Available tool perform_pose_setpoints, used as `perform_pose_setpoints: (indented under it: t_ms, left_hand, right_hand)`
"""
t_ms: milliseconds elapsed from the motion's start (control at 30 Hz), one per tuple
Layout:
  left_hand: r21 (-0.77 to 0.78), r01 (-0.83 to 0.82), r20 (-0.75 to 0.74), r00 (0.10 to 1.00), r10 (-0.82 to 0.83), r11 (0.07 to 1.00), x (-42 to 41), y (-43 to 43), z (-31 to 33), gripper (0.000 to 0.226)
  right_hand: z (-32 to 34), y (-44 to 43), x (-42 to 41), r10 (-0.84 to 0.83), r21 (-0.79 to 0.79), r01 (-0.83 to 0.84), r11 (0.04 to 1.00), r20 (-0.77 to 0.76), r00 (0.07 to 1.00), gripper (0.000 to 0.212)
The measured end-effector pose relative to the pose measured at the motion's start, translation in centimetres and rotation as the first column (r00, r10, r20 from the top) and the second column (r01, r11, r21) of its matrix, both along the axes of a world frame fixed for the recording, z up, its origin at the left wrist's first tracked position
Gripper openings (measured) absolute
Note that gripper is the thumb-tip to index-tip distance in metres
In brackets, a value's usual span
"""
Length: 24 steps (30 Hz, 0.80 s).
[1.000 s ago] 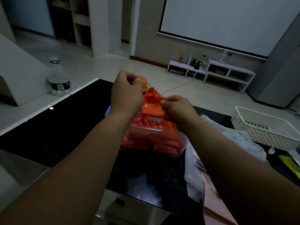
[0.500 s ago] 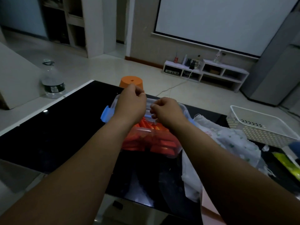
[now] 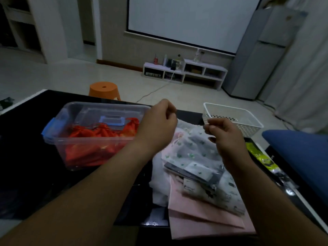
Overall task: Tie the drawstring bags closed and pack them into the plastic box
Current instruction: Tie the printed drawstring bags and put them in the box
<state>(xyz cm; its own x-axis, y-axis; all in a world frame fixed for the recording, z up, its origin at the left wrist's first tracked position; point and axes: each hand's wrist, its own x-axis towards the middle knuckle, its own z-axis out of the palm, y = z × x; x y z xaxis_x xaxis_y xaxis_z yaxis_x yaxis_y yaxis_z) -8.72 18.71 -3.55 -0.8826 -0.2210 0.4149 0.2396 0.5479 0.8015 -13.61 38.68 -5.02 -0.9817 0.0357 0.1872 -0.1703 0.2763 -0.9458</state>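
From the head camera, a clear plastic box (image 3: 92, 139) with blue latches sits on a black glossy counter (image 3: 26, 139) at about nine o'clock from the middle of the view. Red drawstring bags (image 3: 99, 139) fill it in a heap, their gathered tops showing above the near wall.

Both bare forearms reach in from six o'clock. The left hand (image 3: 158, 126) hangs in the air just off the box's right end, fingers curled in loosely with thumb and forefinger pinched; whether it holds a string is too fine to tell. The right hand (image 3: 223, 134) is at three o'clock from it, a short gap between the two, also pinched at thumb and forefinger, and again nothing can be made out in the pinch.

Below and between the hands lies a pile of pale cloth bags (image 3: 195, 157), sheer white with small green dots over pink ones, spreading down toward five o'clock on the counter. A white perforated basket (image 3: 248, 121) stands at two o'clock behind the right hand. A yellow-green packet (image 3: 259, 155) lies at three o'clock beside a blue cushion (image 3: 301, 153).

Beyond the counter, at eleven o'clock, an orange stool (image 3: 103, 89) stands on the pale floor, and at twelve o'clock a low white shelf unit (image 3: 184, 71) sits under a large white screen (image 3: 191, 20).
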Motion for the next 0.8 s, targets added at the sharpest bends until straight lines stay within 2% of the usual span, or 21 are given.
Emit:
perform_pose_setpoints:
  t_ms: [67,100,200,233,267,333,467,600,700,800]
  left_hand:
    - [-0.149,0.13,0.105,0.988,-0.115,0.98,-0.9,2.0,-1.2,0.012]
    - [-0.252,0.228,0.198,0.963,-0.181,0.941,-1.5,3.0,-2.1,0.017]
    - [-0.472,0.565,0.545,0.791,-0.28,0.677,-2.8,4.8,-5.5,0.044]
    - [-0.485,0.633,0.617,0.737,-0.278,0.603,-3.2,5.2,-6.6,0.053]
    - [-0.468,0.674,0.665,0.694,-0.275,0.572,-3.3,5.2,-7.4,0.059]
    - [-0.428,0.706,0.685,0.661,-0.307,0.564,-4.1,5.7,-8.1,0.063]
    - [-0.435,0.692,0.646,0.685,-0.336,0.575,-4.8,5.4,-8.2,0.06]
    - [-0.409,0.732,0.665,0.648,-0.372,0.545,-4.6,5.1,-8.6,0.072]
    - [-0.406,0.703,0.651,0.671,-0.355,0.584,-4.5,5.1,-8.5,0.055]
    - [-0.33,0.691,0.655,0.658,-0.371,0.643,-4.2,5.1,-8.1,0.036]
  right_hand:
    - [-0.9,2.2,-0.8,-0.078,0.003,0.078,0.997,0.065,0.995,0.012]
    - [-1.7,3.5,-1.2,-0.094,0.011,0.093,0.996,0.117,0.989,0.011]
    - [-4.1,6.0,-2.2,-0.061,0.1,0.036,0.994,0.26,0.964,0.012]
    - [-4.8,6.6,-2.4,-0.053,0.152,0.009,0.988,0.291,0.955,0.007]
    - [-5.3,6.6,-2.3,-0.047,0.2,-0.019,0.98,0.324,0.945,0.002]
    - [-6.1,7.2,-2.4,-0.052,0.264,-0.05,0.963,0.365,0.93,0.006]
    - [-6.9,7.4,-2.6,-0.038,0.354,-0.107,0.929,0.378,0.925,0.039]
    - [-6.9,6.7,-2.4,-0.004,0.365,-0.145,0.92,0.378,0.926,0.039]
    - [-6.5,6.4,-1.9,0.013,0.384,-0.153,0.911,0.345,0.938,0.041]
    - [-5.9,6.9,-1.7,-0.039,0.39,-0.069,0.918,0.263,0.964,0.042]
